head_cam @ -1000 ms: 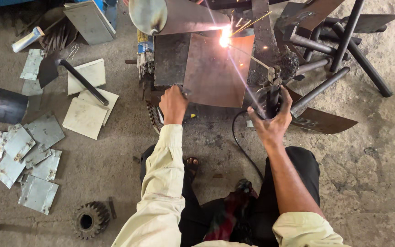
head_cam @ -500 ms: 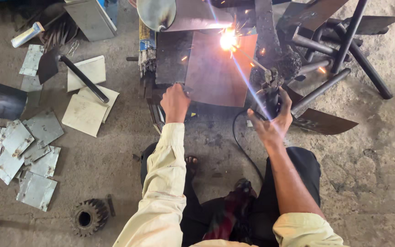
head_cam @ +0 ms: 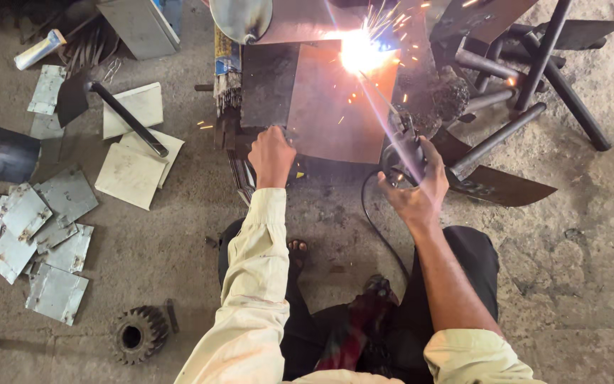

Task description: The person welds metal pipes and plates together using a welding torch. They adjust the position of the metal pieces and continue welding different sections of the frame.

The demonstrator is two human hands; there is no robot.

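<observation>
Nearest to us on the concrete floor (head_cam: 179,235) lies a dark toothed gear (head_cam: 136,334) at the near left, and a little farther left a scatter of grey metal plates (head_cam: 37,242), none of them touched. Moving outward, our left hand (head_cam: 273,156) is closed into a loose fist, knuckles up, pressing on the near edge of the rusty brown steel sheet (head_cam: 335,121); we cannot tell whether the fingers actually curl under the edge or only bear down on it. To the right, our right hand (head_cam: 415,192) is wrapped tight around the welding electrode holder (head_cam: 401,153), fingers fully closed on its grip, with its black cable (head_cam: 372,220) looping back toward our legs. From the holder the welding rod (head_cam: 379,99) runs away from us to the far edge of the sheet, where the arc (head_cam: 358,51) burns white and throws sparks against the metal part behind it. To the left of the sheet a bundle of spare rods (head_cam: 227,78) waits, and beyond it pale square plates (head_cam: 133,142) lie under a hammer-like tool (head_cam: 111,114). At the far right, dark bars and blades (head_cam: 527,78) are stacked. As we judge it, the weld is in hand at one spot on the far edge; how much of the seam is finished the glare hides, and the grey plates appear unused.
</observation>
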